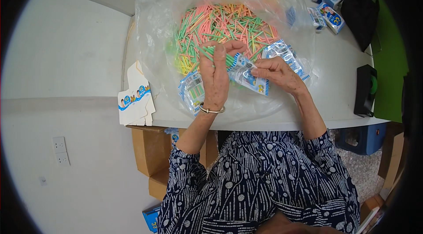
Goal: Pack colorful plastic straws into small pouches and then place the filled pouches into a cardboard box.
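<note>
Several thin green sticks (208,51) lie in my left hand (215,77), its thumb closed over them and their other ends at the mouth of a small blue-and-white packet (250,81). With thumb and fingers my right hand (281,74) pinches that packet by its upper right side. Both hands are over a large clear plastic bag (154,27), opened wide on the table. Inside the bag is a heap of pink, green and yellow sticks (220,22). One similar packet (192,89) lies beside my left wrist; other packets (282,50) lie beyond my right hand.
Flat white cartons (134,102) lie at the table's left edge. Boxes and packets (331,16) are at the far right, beside a black bag (360,11). A black tape dispenser (365,91) stands at the right edge. Below are cardboard boxes (147,150) and a blue stool (363,139).
</note>
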`<control>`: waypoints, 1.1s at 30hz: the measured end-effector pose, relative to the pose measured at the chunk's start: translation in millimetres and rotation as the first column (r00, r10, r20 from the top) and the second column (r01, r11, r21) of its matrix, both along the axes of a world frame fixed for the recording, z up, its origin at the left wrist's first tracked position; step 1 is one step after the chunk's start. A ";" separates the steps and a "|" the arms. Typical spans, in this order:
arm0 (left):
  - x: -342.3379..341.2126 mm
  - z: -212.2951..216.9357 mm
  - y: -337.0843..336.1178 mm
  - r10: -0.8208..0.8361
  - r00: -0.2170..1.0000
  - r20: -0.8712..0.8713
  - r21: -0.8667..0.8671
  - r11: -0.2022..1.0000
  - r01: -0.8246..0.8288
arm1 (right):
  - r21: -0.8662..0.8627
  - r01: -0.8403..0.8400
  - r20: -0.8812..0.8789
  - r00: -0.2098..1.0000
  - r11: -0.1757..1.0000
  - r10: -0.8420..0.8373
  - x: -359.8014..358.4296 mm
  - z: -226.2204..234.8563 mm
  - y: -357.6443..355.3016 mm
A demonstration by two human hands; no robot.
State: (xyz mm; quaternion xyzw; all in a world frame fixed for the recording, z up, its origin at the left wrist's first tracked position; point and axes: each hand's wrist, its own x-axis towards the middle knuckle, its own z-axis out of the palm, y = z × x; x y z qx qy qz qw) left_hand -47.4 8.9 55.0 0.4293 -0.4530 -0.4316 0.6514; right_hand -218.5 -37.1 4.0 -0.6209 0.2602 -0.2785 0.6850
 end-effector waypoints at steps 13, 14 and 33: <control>1.9 -4.3 4.5 -0.166 0.986 0.024 0.153 0.975 0.161 | -0.010 -0.011 0.004 1.000 1.000 0.011 -0.8 -0.2 0.9; 3.9 -3.3 4.6 -0.166 0.986 0.025 0.152 0.975 0.160 | -0.019 -0.013 -0.008 1.000 1.000 0.013 -1.1 0.4 0.6; 35.4 -15.2 -20.2 -0.186 0.844 0.503 0.169 0.979 0.115 | 0.100 0.163 0.142 0.974 0.982 -0.176 16.3 -5.6 -2.5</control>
